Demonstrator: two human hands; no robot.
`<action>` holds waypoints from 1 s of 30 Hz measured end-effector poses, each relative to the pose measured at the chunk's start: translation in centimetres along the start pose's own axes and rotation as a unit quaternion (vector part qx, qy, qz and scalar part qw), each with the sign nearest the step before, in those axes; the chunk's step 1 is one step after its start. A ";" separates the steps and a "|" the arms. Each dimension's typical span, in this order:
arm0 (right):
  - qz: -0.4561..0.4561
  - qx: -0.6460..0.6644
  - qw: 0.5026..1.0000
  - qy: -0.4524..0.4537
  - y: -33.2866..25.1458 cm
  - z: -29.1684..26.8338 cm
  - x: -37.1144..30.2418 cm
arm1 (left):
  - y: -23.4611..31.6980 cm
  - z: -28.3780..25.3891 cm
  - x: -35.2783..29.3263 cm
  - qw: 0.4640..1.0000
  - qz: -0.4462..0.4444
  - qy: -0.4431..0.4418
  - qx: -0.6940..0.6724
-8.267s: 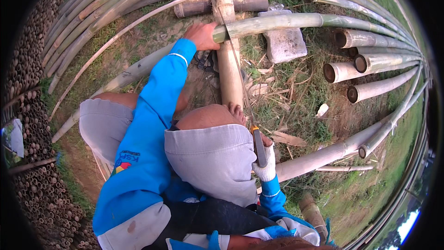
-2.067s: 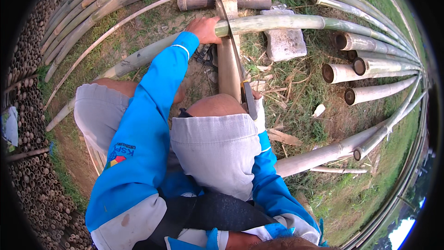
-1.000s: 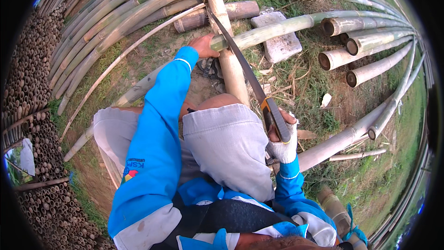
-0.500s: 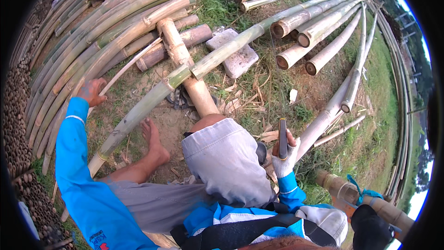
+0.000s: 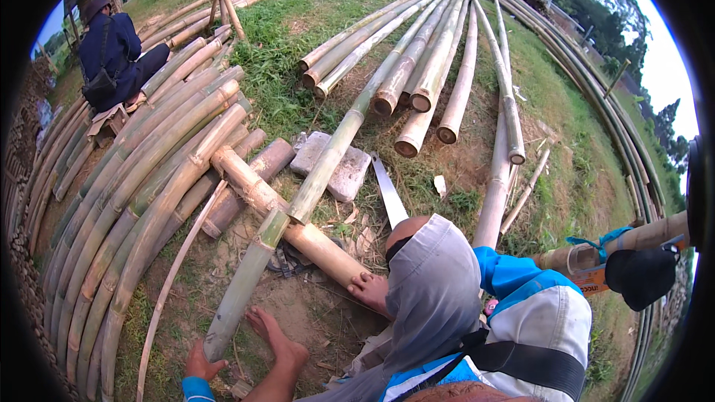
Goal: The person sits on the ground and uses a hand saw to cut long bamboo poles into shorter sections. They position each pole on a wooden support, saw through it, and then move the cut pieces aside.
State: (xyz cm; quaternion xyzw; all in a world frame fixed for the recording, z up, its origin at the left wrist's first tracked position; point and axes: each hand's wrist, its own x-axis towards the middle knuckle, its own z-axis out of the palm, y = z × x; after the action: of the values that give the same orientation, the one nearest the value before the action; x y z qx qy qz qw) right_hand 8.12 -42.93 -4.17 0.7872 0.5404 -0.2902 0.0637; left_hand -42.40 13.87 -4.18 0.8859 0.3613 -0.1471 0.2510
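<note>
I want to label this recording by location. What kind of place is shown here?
Probably an outdoor bamboo yard on grass. Long bamboo poles lie in rows and stacks, a blade rests on the ground, and another person sits by a pile.

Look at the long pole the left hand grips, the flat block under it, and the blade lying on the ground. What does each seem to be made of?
Pole: bamboo, green and unpeeled, with ringed joints along it; the left hand grips its cut end.
Block: probably concrete or stone, grey, rough and matte, with chipped corners.
Blade: likely steel, pale grey, thin and flat with a dull sheen; its handle is hidden behind the knee.
</note>
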 end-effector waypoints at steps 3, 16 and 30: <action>-0.062 -0.127 0.989 0.047 0.5 -9.7 6.3 | 1.2 0.3 -0.4 0.999 0.006 0.047 -0.014; -0.380 -0.239 0.878 0.164 -14.6 -24.5 29.0 | 2.4 6.1 -4.4 0.904 -0.105 0.389 -0.140; -0.373 -0.219 0.896 0.101 -16.6 -26.3 23.8 | -1.9 8.7 -9.8 0.308 -0.326 0.720 -0.530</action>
State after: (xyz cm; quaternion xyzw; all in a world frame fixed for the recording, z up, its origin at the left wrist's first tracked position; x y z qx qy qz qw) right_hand 9.51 -5.86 8.51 0.5193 0.8476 -0.0862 0.0670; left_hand -51.31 4.71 -7.72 0.1279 0.6582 0.7025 0.2386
